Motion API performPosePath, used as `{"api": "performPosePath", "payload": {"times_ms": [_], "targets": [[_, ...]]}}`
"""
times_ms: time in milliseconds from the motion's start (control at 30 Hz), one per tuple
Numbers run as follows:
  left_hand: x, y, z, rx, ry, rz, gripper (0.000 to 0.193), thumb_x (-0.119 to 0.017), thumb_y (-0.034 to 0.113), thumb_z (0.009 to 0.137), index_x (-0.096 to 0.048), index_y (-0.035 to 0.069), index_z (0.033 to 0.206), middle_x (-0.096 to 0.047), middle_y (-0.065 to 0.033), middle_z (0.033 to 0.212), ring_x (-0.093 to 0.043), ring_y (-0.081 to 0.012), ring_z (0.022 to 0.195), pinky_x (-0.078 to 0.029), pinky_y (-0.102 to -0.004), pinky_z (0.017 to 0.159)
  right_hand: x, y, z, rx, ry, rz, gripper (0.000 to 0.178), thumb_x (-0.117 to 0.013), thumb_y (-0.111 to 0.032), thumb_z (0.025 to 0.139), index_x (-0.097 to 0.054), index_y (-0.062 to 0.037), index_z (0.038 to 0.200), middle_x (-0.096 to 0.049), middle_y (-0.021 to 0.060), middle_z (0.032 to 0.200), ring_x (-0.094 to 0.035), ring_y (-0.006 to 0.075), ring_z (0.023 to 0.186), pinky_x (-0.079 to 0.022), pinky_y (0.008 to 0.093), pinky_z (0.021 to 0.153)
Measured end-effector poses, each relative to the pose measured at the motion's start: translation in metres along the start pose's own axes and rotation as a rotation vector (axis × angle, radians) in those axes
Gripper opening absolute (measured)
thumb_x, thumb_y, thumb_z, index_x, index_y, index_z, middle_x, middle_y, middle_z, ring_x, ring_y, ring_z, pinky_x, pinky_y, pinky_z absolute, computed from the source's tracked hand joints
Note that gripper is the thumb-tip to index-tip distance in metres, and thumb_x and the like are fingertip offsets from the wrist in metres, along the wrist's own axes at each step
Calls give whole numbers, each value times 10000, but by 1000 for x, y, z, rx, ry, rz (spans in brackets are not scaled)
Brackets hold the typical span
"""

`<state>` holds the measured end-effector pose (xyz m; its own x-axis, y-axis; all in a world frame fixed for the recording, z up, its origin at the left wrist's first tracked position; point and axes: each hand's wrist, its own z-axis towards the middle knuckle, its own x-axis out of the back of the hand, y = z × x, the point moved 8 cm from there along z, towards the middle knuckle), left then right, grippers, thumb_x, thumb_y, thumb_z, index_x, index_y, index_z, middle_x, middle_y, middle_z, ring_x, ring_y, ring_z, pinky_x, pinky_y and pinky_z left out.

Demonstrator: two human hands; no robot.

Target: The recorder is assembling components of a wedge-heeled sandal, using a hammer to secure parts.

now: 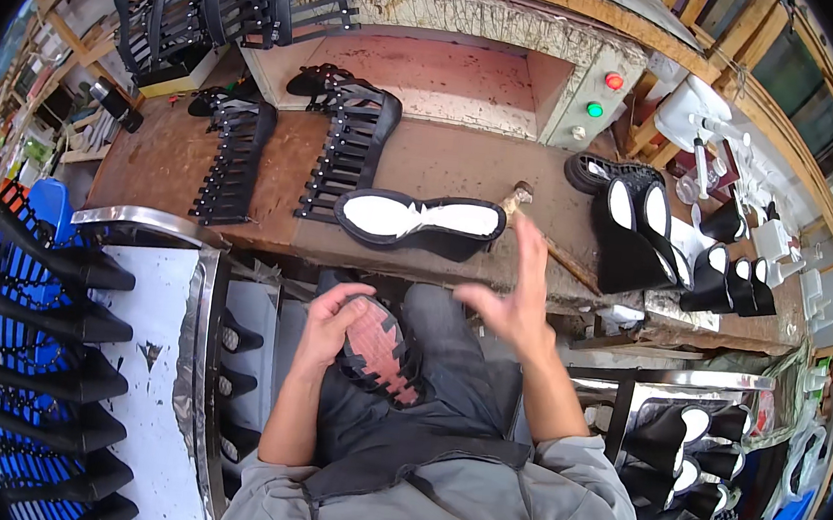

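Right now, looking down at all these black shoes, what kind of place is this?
It looks like a shoemaking workshop. The left hand grips a shoe part with a reddish underside, while black wedge soles and strappy black uppers sit on the worn workbench.

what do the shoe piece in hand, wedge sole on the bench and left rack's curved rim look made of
Shoe piece: matte, perhaps fibreboard, by its flat reddish face; black straps folded over its edge could be leather or synthetic.
Wedge sole: dull black, possibly rubber or foam, by its smooth side.
Rack rim: probably polished metal, from its bright reflections.
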<state>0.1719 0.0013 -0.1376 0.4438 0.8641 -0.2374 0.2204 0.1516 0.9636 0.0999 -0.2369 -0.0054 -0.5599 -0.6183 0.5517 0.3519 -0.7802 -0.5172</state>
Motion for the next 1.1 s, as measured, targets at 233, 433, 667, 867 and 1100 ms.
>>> {"api": "performPosePath", "payload": {"times_ms": [233, 433, 667, 867, 1100], "targets": [[-64, 139, -33, -289, -9, -162, 247, -573, 67, 879, -591, -20, 1110, -639, -68, 1020, -604, -124, 936, -476, -261, 843, -15, -76, -64, 103, -94, 2, 799, -716, -56, 642, -391, 50, 1364, -431, 288, 1345, -517, 432, 1152, -465, 432, 946], [-20, 161, 39, -324, 212, 293, 539, -576, 461, 908, -586, -38, 1111, -634, -124, 931, -628, -190, 783, -529, -319, 675, 54, -5, -2, -320, 178, -62, 249, -503, 106, 794, -615, -15, 980, -640, 123, 857, -635, 245, 775, -499, 321, 660], [34, 38, 122, -128, 322, 833, 568, -737, 440, 764, -630, 6, 1114, -646, -209, 1031, -623, -324, 991, -469, -389, 873, -6, 218, -49, -992, -163, 1987, 299, -476, -244, 964, -524, -23, 1160, -634, 150, 1053, -643, 309, 913, -578, 409, 684], [-50, 99, 87, -512, 325, 539, 453, -735, 281, 795, -601, 41, 1156, -514, -154, 1122, -526, -276, 1058, -419, -350, 930, -2, 132, -112, -999, -226, 1717, 141, -575, -147, 898, -582, -74, 1018, -662, 107, 910, -670, 251, 829, -586, 408, 619], [-105, 127, 108, -769, -57, 527, 385, -712, 178, 810, -597, 44, 1152, -464, -184, 1274, -490, -309, 1172, -416, -361, 941, 2, 61, -32, -788, -350, 591, 451, -406, 179, 671, -624, -43, 998, -624, -9, 802, -557, 74, 720, -464, 233, 656]]}}
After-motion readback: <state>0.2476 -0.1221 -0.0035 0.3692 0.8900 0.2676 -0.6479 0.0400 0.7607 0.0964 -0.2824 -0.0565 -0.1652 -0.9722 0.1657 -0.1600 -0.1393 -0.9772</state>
